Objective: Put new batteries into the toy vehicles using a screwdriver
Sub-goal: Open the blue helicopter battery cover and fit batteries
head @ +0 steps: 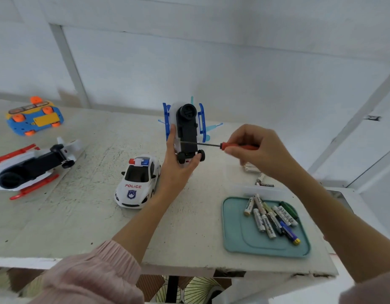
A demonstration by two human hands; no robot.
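Screwdriver (220, 145) level — tip toward helicopter (186, 128)

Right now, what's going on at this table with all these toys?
A person is working on a blue and white toy helicopter, holding it belly-up with the left hand. The right hand grips a red-handled screwdriver, its tip at the black underside. A police car, two other upturned toys and a teal tray of batteries sit nearby.

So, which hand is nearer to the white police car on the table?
The left. The left hand holds the blue helicopter toy just right of the police car; the right hand, gripping the screwdriver, is further right.
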